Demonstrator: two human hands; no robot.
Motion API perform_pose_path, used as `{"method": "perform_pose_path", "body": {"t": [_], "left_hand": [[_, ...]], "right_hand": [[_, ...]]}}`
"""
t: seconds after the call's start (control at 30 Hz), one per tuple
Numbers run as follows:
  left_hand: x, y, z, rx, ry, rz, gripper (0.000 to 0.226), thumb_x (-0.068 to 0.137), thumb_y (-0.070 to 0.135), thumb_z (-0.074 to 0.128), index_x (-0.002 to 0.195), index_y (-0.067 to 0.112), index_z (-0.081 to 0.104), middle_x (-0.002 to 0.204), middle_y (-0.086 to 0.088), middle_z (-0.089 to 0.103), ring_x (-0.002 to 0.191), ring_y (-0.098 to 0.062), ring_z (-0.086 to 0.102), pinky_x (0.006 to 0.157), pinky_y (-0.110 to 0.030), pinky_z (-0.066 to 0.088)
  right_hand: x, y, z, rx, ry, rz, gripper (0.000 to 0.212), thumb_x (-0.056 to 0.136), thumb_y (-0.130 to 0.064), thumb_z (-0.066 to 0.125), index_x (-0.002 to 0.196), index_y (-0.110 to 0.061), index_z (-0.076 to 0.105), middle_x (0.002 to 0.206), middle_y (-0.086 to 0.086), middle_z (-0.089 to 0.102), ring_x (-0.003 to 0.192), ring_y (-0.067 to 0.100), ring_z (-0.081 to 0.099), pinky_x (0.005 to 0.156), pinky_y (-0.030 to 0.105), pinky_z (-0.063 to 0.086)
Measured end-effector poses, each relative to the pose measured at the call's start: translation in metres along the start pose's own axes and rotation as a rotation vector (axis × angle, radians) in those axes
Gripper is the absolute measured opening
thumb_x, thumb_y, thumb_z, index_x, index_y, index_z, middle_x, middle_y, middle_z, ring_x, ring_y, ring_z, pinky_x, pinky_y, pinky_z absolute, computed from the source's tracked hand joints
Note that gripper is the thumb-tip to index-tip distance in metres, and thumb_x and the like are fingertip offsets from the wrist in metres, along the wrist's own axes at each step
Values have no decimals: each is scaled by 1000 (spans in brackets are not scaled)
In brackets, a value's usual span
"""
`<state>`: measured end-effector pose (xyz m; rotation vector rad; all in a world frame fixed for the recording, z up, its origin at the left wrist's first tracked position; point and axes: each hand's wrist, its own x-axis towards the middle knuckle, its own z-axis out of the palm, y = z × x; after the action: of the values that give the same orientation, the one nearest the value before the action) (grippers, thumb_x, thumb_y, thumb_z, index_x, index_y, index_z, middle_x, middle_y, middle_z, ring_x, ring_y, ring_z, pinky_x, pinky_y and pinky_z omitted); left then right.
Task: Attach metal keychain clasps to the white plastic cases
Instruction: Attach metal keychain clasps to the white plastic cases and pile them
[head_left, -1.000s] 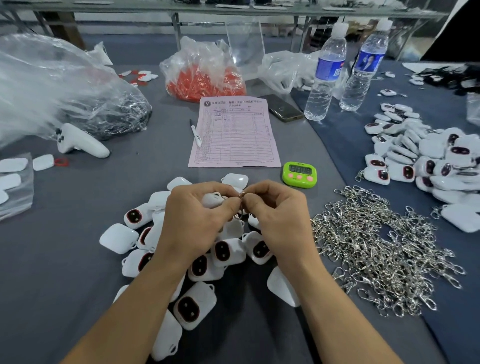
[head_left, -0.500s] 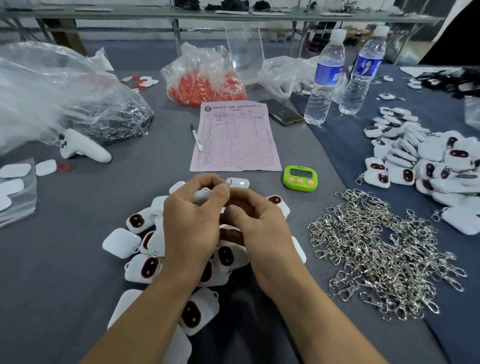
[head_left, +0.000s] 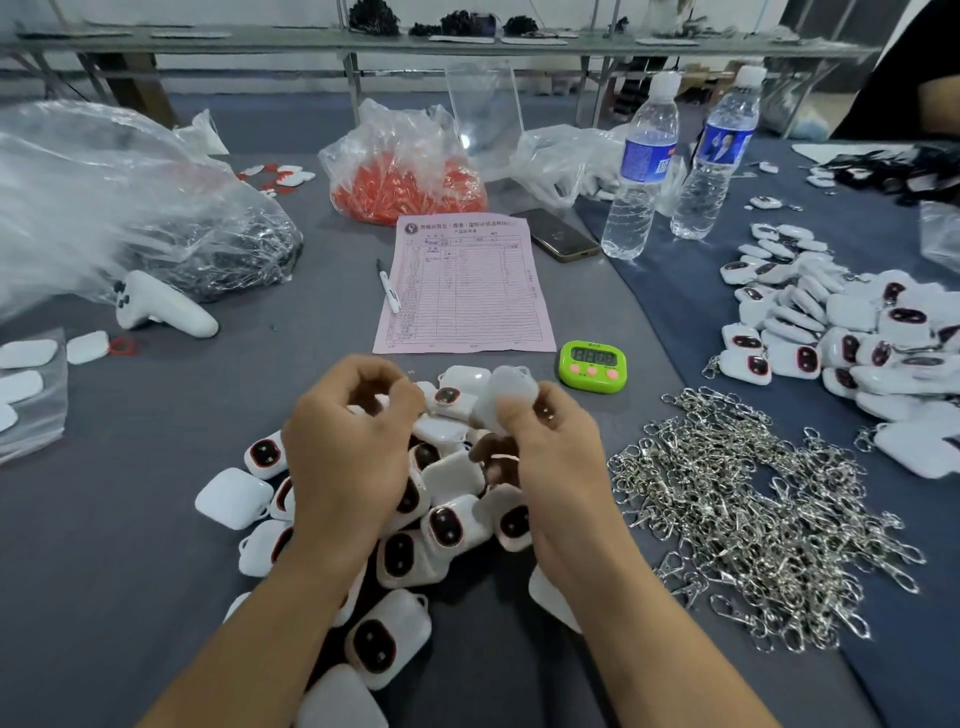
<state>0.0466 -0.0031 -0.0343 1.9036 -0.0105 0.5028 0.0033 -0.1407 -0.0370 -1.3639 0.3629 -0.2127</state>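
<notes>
Right hand (head_left: 558, 462) is up just left of the green timer (head_left: 592, 365) — thumb and fingertips pinch one white case (head_left: 506, 389), which shows blurred. Left hand (head_left: 353, 452) is further left of the timer, over the loose cases (head_left: 447, 525) piled near the person. Its fingers curl in toward the thumb. Whether they hold a clasp I cannot tell, as the palm side is hidden.

Step in hand, as I judge it: one case is at the fitting stage. I can make out no clasp on its loop, though the blur may be hiding one.
- If it is bare, the next move calls for a single clasp from the heap of metal clasps (head_left: 753, 519), which lies nearer the person and right of the timer. Its ring must be worked through the small corner loop, with one hand steadying the case. That is fine two-handed work.
- If it is fitted, the case belongs with the finished cases (head_left: 857, 332) far right of the timer, some of which show rings.

Around:
- A pink form (head_left: 462, 286) with a pen (head_left: 388, 286) at its edge lies just behind and left of the timer.
- A phone (head_left: 556, 235) and two water bottles (head_left: 641, 171) sit behind the timer.
- A bag of red parts (head_left: 405, 176) is further back and left.
- A clear bag (head_left: 104, 208) and a white controller (head_left: 161, 306) are far left.

In the way: the clasps lie tangled, so lifting one may drag its neighbours along. The loose cases crowd close under both hands — easy to knock about.
</notes>
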Motion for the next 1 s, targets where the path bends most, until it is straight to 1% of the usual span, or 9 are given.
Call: {"method": "perform_pose_path", "body": {"t": [0.1,0.17,0.2,0.3,0.43,0.57,0.73,0.87,1.0], "left_hand": [[-4,-3,-1,367,-105,179,8,75,32,76,70,35,70,64,13,64,67,-15,60,66,-34,51],[-7,-3,1,422,-180,249,9,73,30,79,70,36,73,63,14,64,70,-18,59,69,-37,51],[-8,-3,2,396,-220,260,10,72,30,81,72,37,74,63,15,65,69,-14,59,68,-34,50],[-8,-4,2,204,-290,239,15,73,23,82,75,36,75,74,24,69,72,-10,64,62,-14,46],[-6,-4,2,35,-300,198,19,77,17,77,75,36,74,81,25,71,70,-11,61,63,-9,44],[-6,-4,4,-9,-321,175,9,78,25,70,75,34,71,77,19,70,69,-10,57,63,-10,43],[-7,-4,2,-50,-378,201,10,77,21,72,74,31,73,76,14,71,67,-13,59,62,-11,44],[-5,-4,0,-126,-419,170,15,74,16,72,77,31,77,72,9,73,63,-14,63,60,-24,54],[-6,-5,-3,-130,-400,156,18,70,17,73,75,34,78,71,7,74,62,-18,66,61,-32,57]], "right_hand": [[2,-4,-4,41,-64,-16,8,99,-10,59,95,-8,66,68,6,66,50,15,55,45,27,43],[3,-3,-6,-72,-115,-64,12,94,-6,62,93,-12,72,68,3,66,51,11,53,48,25,44],[4,-1,-7,-142,-146,-90,14,89,-5,63,92,-14,74,69,2,66,56,11,53,52,26,44],[4,1,-9,-247,-245,-130,19,79,-7,62,91,-14,76,72,0,66,66,11,54,60,30,47],[4,1,-10,-237,-247,-130,17,80,-4,64,80,-19,74,65,-5,61,61,9,52,56,28,43],[6,0,-11,-163,-169,-104,20,82,-2,68,69,-18,70,61,-3,58,57,11,50,53,28,42],[6,2,-8,-188,-147,-129,12,75,-7,66,67,-16,66,62,1,57,59,15,50,56,33,42],[7,3,-6,-149,-139,-135,12,73,-6,65,65,-15,66,59,3,58,53,15,52,51,29,43],[8,4,-7,-162,-162,-147,7,73,-9,65,68,-13,68,58,2,59,53,15,52,53,33,44]]}}
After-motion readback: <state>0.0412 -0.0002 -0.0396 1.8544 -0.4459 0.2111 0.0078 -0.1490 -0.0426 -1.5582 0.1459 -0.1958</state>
